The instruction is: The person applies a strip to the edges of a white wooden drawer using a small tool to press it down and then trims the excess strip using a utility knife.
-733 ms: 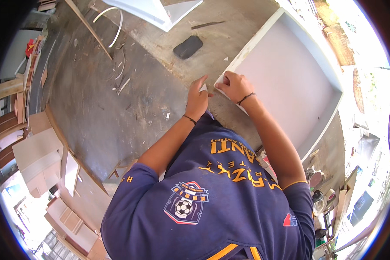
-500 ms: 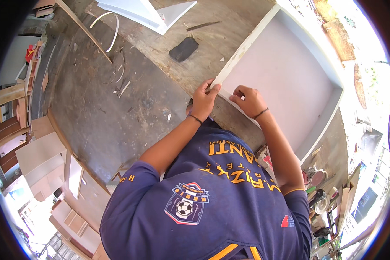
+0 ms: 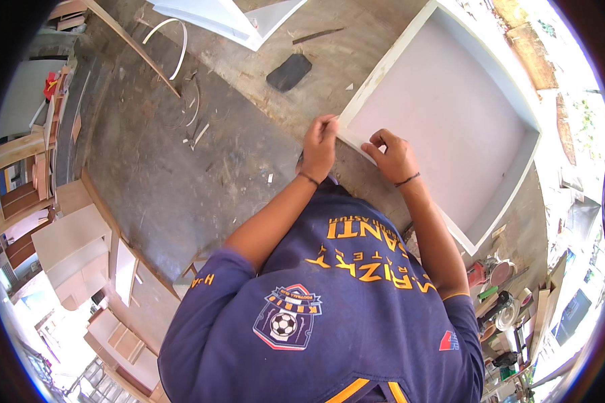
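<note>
A shallow white box (image 3: 444, 127), open at the top with a pale inside, lies on the worktable to the right of centre. My left hand (image 3: 320, 146) is at its near left corner, fingers closed together against the rim. Along the near rim, a little to the right, is my right hand (image 3: 392, 157). Its fingers are curled in toward the thumb; whatever they pinch there is too small to make out.
Behind my hands a dark block (image 3: 289, 72) and a thin dark strip (image 3: 317, 35) lie on the table. A white angled panel (image 3: 228, 19), a curved white strip (image 3: 183, 50) and a wooden lath (image 3: 131, 47) are farther left. Tools (image 3: 494, 272) crowd the right side.
My left hand has shifted slightly at the box's corner, its fingers drawing closer together above the rim. My right hand remains curled by the near rim. The whole view has moved slightly.
</note>
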